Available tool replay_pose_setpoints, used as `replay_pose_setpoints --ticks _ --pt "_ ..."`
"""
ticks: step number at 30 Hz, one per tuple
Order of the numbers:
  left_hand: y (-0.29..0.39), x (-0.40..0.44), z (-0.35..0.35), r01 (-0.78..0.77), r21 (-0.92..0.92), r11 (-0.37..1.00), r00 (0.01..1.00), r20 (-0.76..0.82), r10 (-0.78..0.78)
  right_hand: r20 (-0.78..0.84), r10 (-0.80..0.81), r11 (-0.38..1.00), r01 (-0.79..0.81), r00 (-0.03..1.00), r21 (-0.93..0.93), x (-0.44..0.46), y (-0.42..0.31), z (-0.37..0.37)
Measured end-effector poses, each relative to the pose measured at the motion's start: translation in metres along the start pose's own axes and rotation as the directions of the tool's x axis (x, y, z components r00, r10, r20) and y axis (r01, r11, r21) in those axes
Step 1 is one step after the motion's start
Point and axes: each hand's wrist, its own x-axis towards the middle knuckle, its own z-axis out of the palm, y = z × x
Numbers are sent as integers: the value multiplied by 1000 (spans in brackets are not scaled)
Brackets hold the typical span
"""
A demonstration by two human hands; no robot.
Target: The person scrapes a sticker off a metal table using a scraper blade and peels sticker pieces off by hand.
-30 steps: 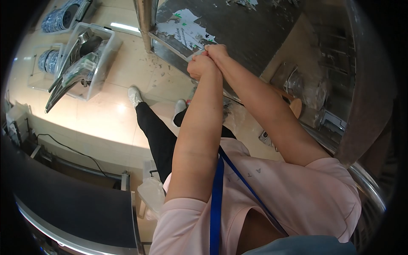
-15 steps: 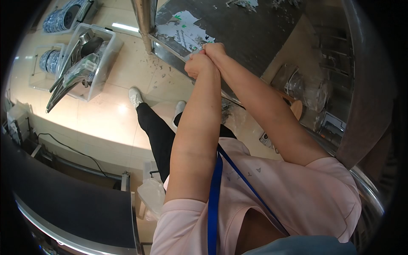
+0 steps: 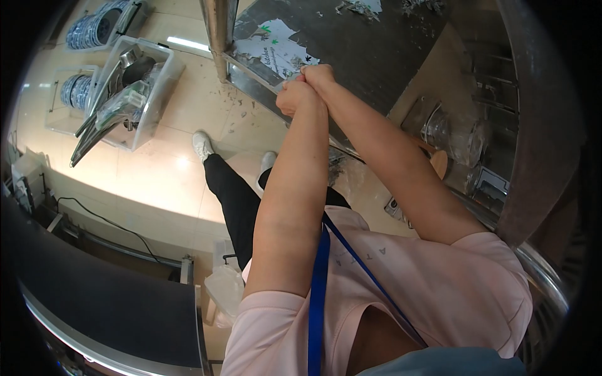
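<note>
Both my hands are together over the near edge of a dark metal shelf [image 3: 376,81]. My left hand [image 3: 295,98] is closed, with a small pale piece showing beside its fingers; what it grips is mostly hidden. Touching it, my right hand [image 3: 318,76] is also closed, its fingertips pressed in by the left hand. I cannot make out what lies between them. Just beyond the hands, a torn white sticker [image 3: 266,49] with green leaf prints and the word "kitchen" lies on the shelf. Grey shreds and another white scrap [image 3: 371,5] are farther back.
A metal post [image 3: 217,41] stands at the shelf's left corner. On the floor at left are a clear bin [image 3: 166,75] of metal kitchenware and tubs with blue-patterned dishes [image 3: 76,91]. A black-topped surface [image 3: 106,282] is lower left. Plastic-wrapped items [image 3: 461,135] sit at right.
The view has shifted slightly, so the scene sits a little farther right. My hands keep the same closed pose at the shelf edge.
</note>
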Motion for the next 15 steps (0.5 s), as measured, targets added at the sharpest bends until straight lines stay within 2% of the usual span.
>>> replay_pose_setpoints --ticks 2,5,7,9,11,12,13,14,15 --pt "-8 7 5 -36 -46 998 999 -17 35 28 -3 1000 3 1000 29 -3 1 -1" --pt "-15 16 9 60 -440 896 990 142 4 155 -40 986 14 987 168 -8 4 -8" --pt "-15 25 5 -2 -494 869 953 262 152 285 -121 951 28 951 309 -10 4 -12" --pt "-7 25 -5 -36 -528 848 894 363 264 351 -114 921 -33 929 388 -23 -4 -20" --pt "-10 39 -10 -105 -437 893 929 278 245 383 -56 902 -117 922 416 -33 -3 -30" --pt "-10 48 -9 -134 -391 910 941 237 240 250 -62 947 -22 966 320 -33 -1 -28" --pt "-7 51 -16 -275 -230 933 921 214 324 114 -85 977 60 990 206 -32 2 -26" --pt "3 47 -28 -382 -160 910 895 183 408 -22 -122 989 123 992 79 -31 3 -24" --pt "12 42 -41 -480 -81 873 859 158 487 -1 -226 973 226 974 45 -30 6 -21"
